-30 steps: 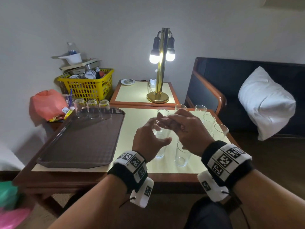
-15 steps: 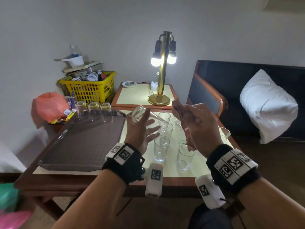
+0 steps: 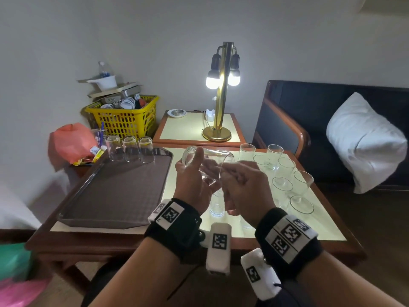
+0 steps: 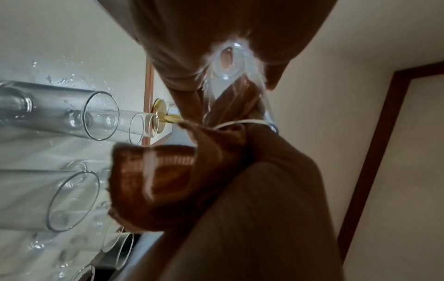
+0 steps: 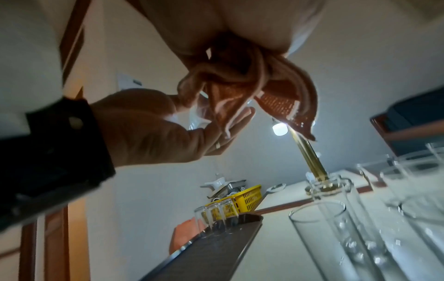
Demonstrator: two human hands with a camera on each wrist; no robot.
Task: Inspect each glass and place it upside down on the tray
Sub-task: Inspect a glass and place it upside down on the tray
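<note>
Glass [image 3: 207,165] lies sideways between both hands above the table, turned for checking. Left hand [image 3: 194,185] curls around it, thumb on top; right hand [image 3: 243,187] pinches its three-o'clock end. Tray [image 3: 115,196] waits at nine o'clock.

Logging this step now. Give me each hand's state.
Left hand: holds the glass on its side.
Right hand: grips a brown cloth.

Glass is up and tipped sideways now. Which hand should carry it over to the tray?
Left, probably. The left hand cradles the glass and is nearer the tray; the right hand holds a cloth.
</note>
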